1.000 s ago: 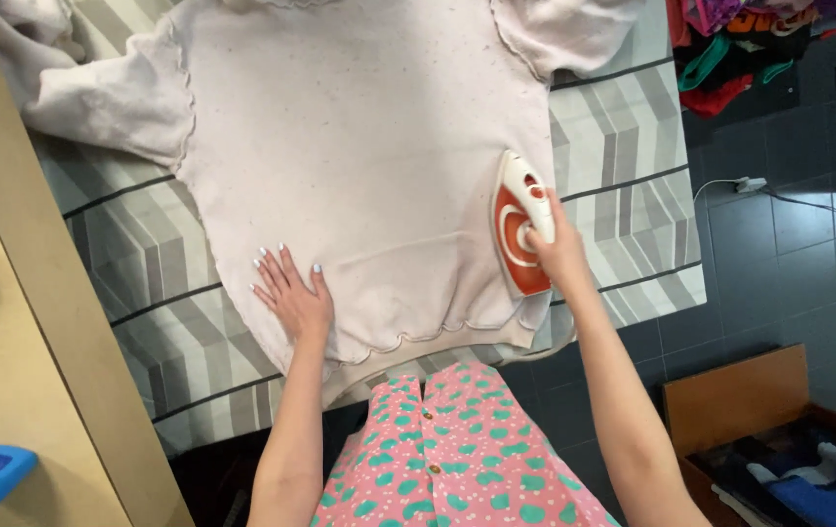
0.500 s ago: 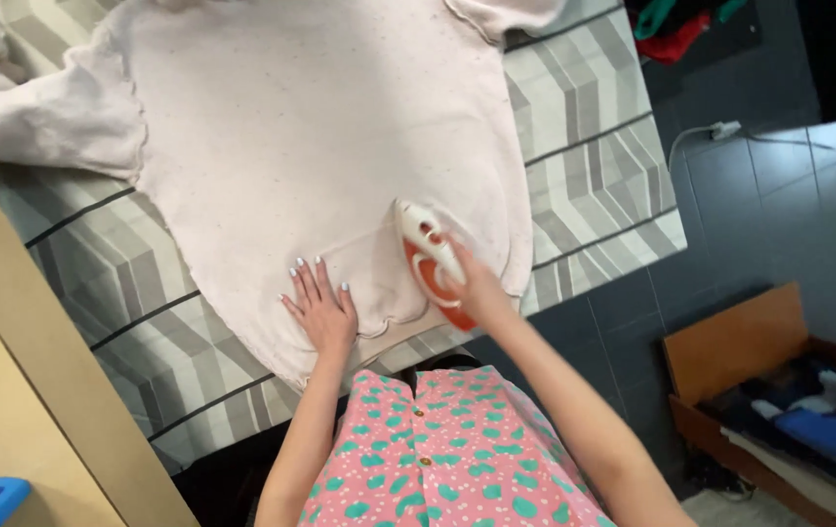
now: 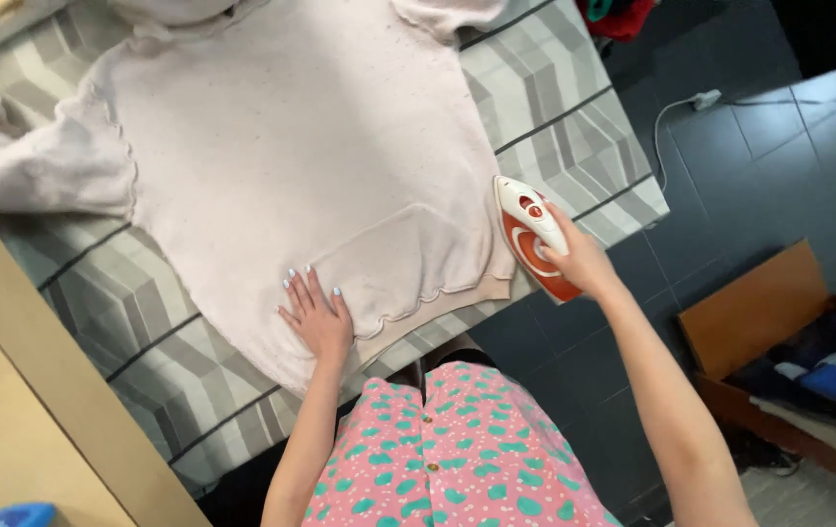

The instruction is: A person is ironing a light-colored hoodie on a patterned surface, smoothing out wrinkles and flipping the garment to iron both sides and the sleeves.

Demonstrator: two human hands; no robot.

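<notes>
On the grey-and-white striped ironing board (image 3: 574, 127): one pale pink sweatshirt (image 3: 311, 156), spread flat, front pocket toward the near hem, one sleeve bunched at far left. Right of board, dark tiled floor (image 3: 759, 166) with white cord (image 3: 667, 122); brown wooden box (image 3: 759, 312) near right; tan worktop (image 3: 8, 420) at left edge. Left hand (image 3: 318, 314): released, fingers spread, pressing flat on sweatshirt's near hem beside pocket. Right hand (image 3: 582, 262): clenched around handle of orange-and-white iron (image 3: 527, 232), positioned at sweatshirt's right hem corner, over board edge.
</notes>
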